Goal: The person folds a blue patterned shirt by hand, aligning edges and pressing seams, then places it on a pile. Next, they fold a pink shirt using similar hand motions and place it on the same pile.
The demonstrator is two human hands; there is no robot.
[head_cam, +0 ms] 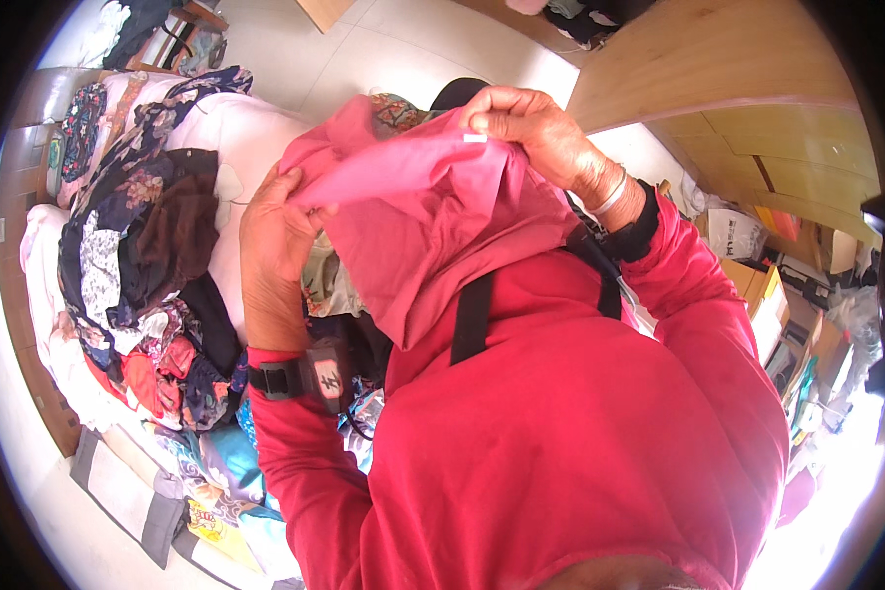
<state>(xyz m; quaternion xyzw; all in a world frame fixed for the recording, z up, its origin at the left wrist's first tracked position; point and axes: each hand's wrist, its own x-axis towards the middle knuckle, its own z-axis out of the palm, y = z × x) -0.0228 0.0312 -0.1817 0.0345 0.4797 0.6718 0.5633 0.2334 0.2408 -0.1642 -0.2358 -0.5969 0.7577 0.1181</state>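
A pink cloth garment (420, 214) hangs in loose folds between my two hands, in front of my chest. My left hand (276, 236) grips its edge between thumb and fingers on the left side. Higher up and to the right, my right hand (520, 125) pinches the top edge beside a small white tag (475, 138). The lower part of the garment falls against my red top. Which kind of garment it is cannot be told. Part of a patterned cloth (398, 114) shows behind it.
A bed with a pale pink cover (254, 129) lies to the left, heaped with dark floral clothes (144, 192), a brown cloth (181, 228) and a red cloth (141, 380). Wooden cabinets (782, 147) stand at the right, with plastic bags (734, 232) and clutter below. Pale floor tiles (332, 59) lie beyond.
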